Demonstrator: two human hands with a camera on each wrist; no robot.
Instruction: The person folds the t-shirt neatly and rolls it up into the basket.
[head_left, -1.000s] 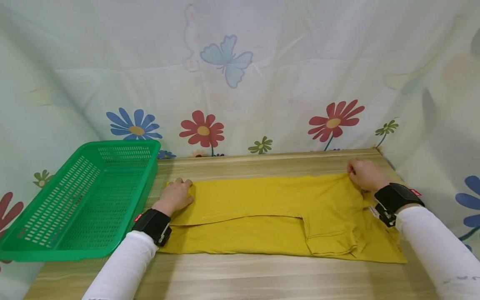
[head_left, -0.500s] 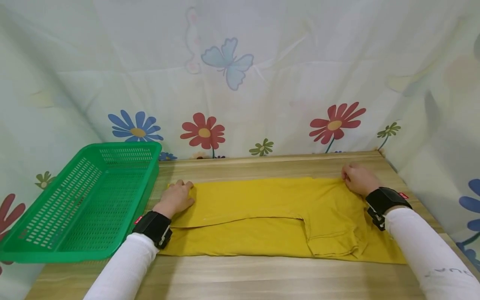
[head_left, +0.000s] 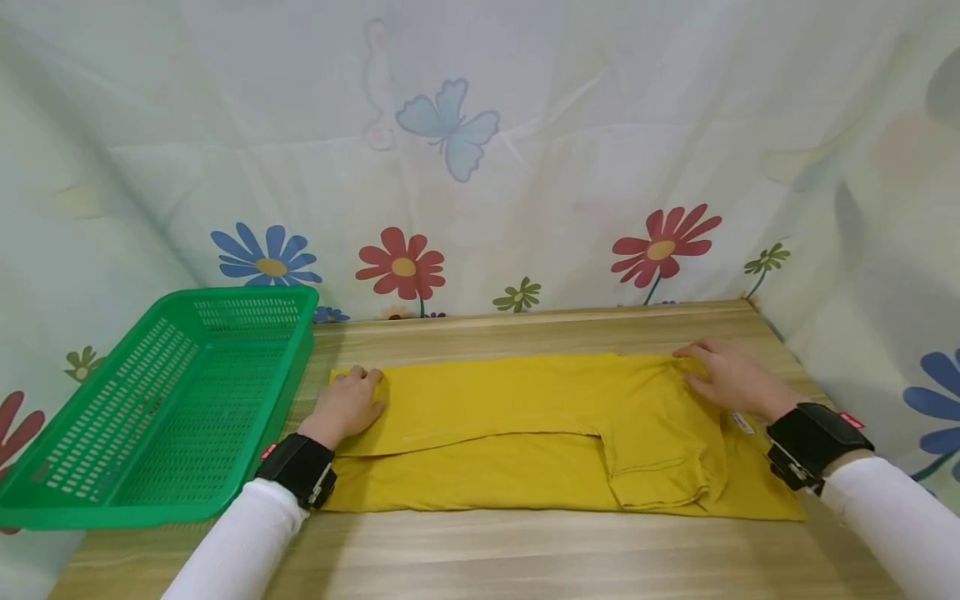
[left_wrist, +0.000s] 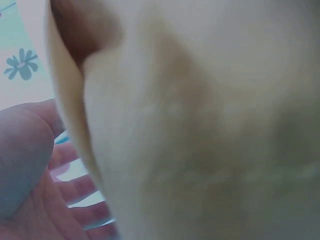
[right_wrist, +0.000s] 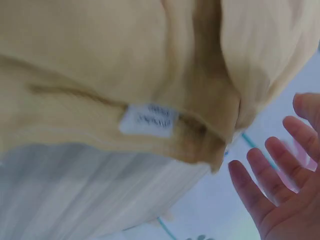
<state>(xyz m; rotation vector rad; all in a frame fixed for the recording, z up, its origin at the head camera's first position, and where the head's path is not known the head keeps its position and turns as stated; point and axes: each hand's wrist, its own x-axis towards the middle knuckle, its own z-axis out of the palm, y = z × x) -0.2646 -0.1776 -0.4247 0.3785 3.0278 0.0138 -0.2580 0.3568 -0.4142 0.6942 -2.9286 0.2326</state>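
Observation:
A yellow T-shirt (head_left: 510, 471) lies folded lengthwise, with a sleeve (head_left: 660, 482) turned back over its right part. At the shirt's left end, my left hand (head_left: 348, 404) rests on the cloth with relaxed fingers. My right hand (head_left: 731, 375) is at the upper right corner, thumb and fingers apart, fingertips right at the fold. Those spread fingers (right_wrist: 272, 182) also appear beside the cloth in the right wrist view, holding nothing. A white label (right_wrist: 148, 120) shows near the neck edge there. In the left wrist view, blurred cloth (left_wrist: 200, 125) partly covers the fingers (left_wrist: 77, 190).
A green plastic basket (head_left: 300, 367) with slotted sides stands on the left of the wooden table (head_left: 480, 554). Behind the table hangs a pale curtain (head_left: 555, 192) printed with flowers and a butterfly. Black straps (head_left: 817, 437) circle both wrists over white sleeves.
My right hand moved slightly left with its fingers closed at the shirt's corner, then spread its fingers and let go. The left hand stays in place on the shirt.

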